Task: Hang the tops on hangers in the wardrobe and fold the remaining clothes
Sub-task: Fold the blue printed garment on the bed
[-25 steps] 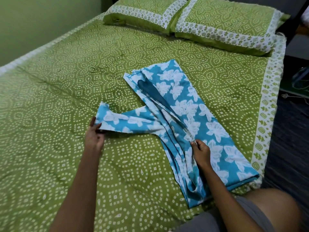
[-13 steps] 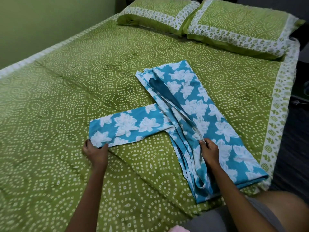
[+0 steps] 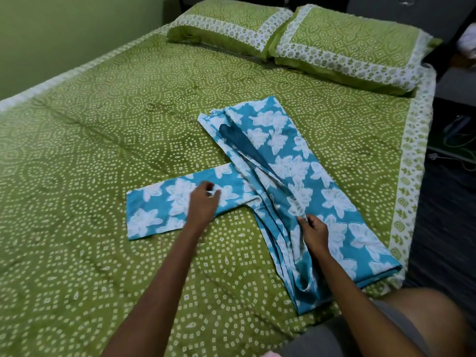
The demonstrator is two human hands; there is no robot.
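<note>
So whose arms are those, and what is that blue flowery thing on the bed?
There is no machine here. The arms belong to a person who wears a camera on the head, so the picture looks forward and down, as their own eyes would.

The blue thing is a garment with white flowers. It lies on a green bed, with two pillows at the far end. Most of it is folded into a long strip, and one sleeve sticks out flat to the side.

The left hand is over the sleeve. I cannot tell whether it touches. The right hand pinches the folded edge of the strip.
</note>
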